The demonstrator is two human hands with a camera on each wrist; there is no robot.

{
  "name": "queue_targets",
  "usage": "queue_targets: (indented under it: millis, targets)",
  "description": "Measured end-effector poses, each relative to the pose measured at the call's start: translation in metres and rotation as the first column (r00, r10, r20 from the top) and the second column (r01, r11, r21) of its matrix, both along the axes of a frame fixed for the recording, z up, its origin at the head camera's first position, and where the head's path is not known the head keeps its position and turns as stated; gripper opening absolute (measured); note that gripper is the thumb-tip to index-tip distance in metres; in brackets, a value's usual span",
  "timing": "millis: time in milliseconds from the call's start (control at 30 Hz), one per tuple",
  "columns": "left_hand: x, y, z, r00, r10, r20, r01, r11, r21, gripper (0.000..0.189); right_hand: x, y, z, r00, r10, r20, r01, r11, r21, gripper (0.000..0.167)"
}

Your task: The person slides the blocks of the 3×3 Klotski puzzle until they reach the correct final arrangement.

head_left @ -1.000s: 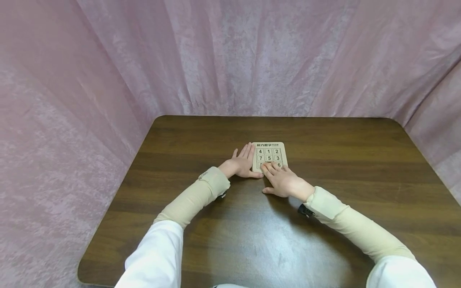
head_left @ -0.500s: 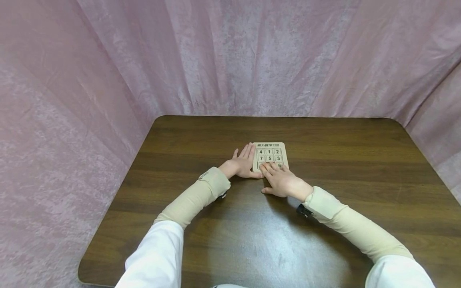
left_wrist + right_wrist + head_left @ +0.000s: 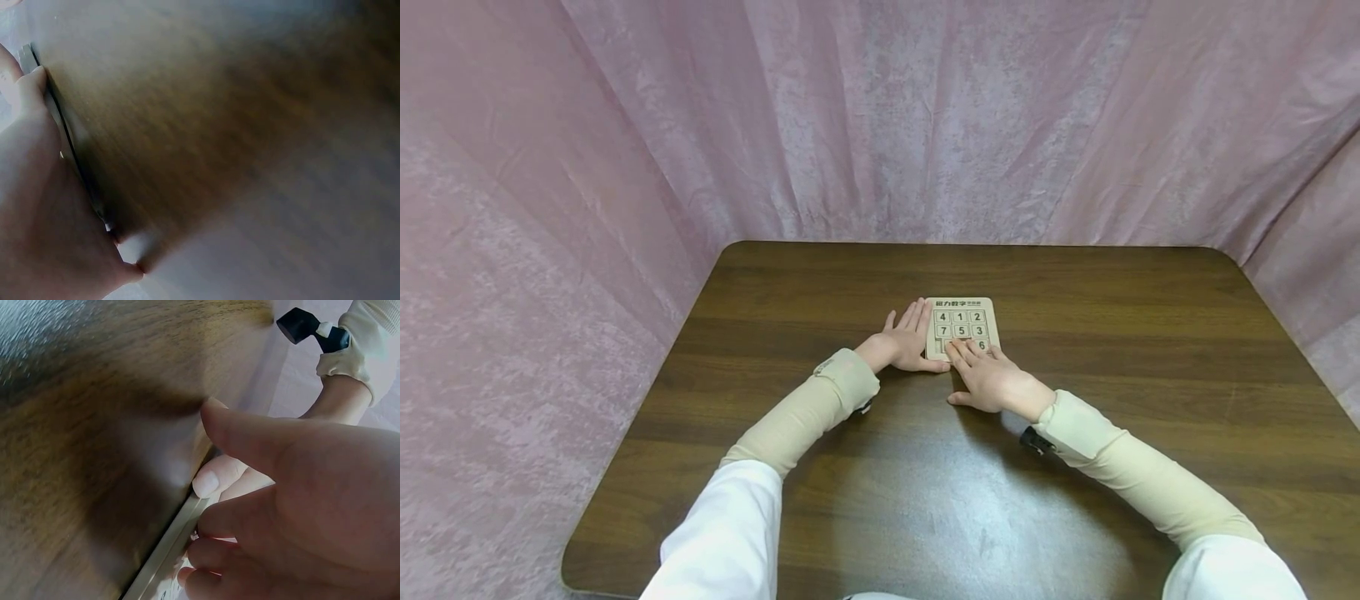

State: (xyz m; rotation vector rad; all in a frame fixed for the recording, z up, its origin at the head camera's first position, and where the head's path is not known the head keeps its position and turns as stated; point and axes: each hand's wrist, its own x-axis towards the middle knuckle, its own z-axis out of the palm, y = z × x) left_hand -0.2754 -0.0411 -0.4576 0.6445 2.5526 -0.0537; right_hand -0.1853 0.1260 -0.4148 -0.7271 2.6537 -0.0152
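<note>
A pale sliding number puzzle [image 3: 992,323] lies flat on the table, framed with a dark printed heading. Its upper rows read 4, 1, 2 and 7, 5, 3; a 6 tile [image 3: 981,345] sits at the bottom right. Along the left side my left hand [image 3: 910,340] lies with straight fingers, its thumb at the near edge. My right hand [image 3: 988,382] reaches in from the near right, fingertips pressing a bottom-row tile that they mostly cover. A gap shows in the bottom left corner. In the right wrist view the left thumb [image 3: 215,478] touches the puzzle frame [image 3: 164,553].
The brown wooden table [image 3: 760,300] has rounded corners and a bright light reflection in front. Pink velvet curtains [image 3: 880,125] hang behind it and at the sides. A small black camera [image 3: 1036,440] is strapped under the right wrist.
The bottom-left tile under my right fingertips has slid a little to the right, leaving a gap at the corner. My right fingers shifted slightly with it; the left hand stays put.
</note>
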Motion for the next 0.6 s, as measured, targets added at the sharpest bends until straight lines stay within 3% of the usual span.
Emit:
queue_targets:
  millis: [233, 600]
  targets:
    - [0.0029, -0.0019, 0.0069, 1.0, -0.016, -0.02, 0.016, 0.999, 0.033, 0.117, -0.0015, 0.0013, 0.0017, 0.999, -0.026, 0.022, 0.026, 1.0, 0.012, 0.084]
    - [0.0051, -0.0032, 0.0079, 1.0, -0.018, -0.014, 0.019, 0.999, 0.043, 0.117, -0.0008, 0.0039, 0.0009, 0.998, -0.047, 0.03, 0.046, 0.998, 0.031, 0.083]
